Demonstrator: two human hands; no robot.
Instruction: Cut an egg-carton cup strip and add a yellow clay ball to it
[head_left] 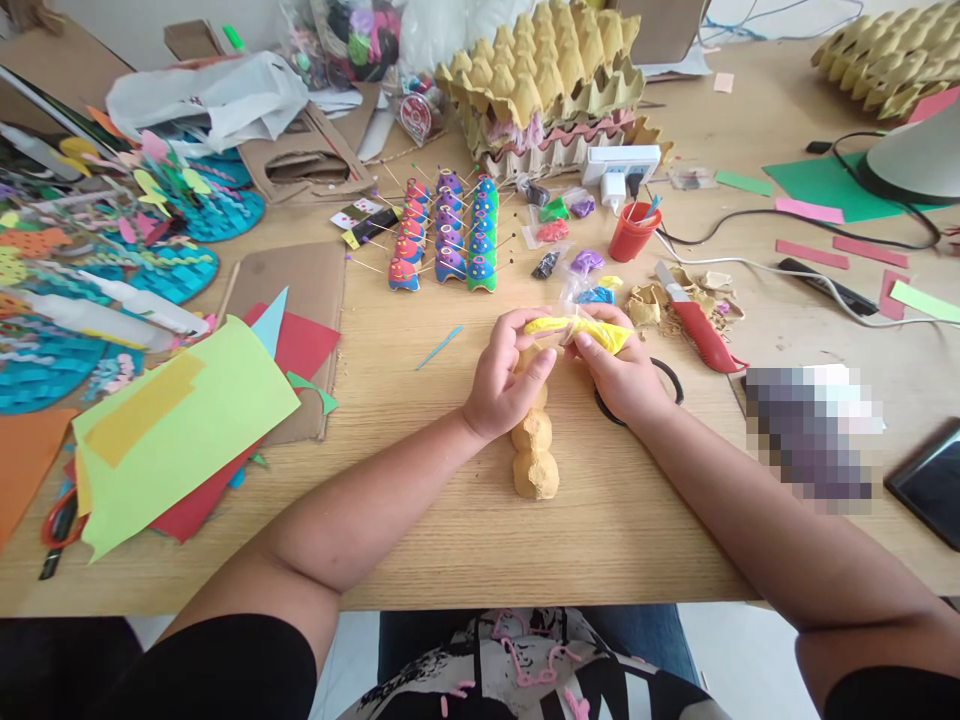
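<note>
Between my two hands is a small clear plastic bag of yellow modelling clay (609,336), stretched sideways above the table. My left hand (511,375) pinches its left end with thumb and fingers. My right hand (621,375) grips the fuller right end. Below my left hand lies a strip of bare egg-carton cups (535,470), its far part hidden by that hand. A black loop (670,372), partly covered, sits under my right hand. Just beyond are bags of purple clay (587,261) and blue clay (596,295).
Painted egg-carton caterpillars (450,225) stand in rows ahead. A red cup (634,232), a red-handled knife (701,325) and torn carton scraps (645,304) lie to the right. Coloured paper (187,420) covers the left side. Egg trays (540,60) are stacked behind; a white cable (757,262) crosses the right.
</note>
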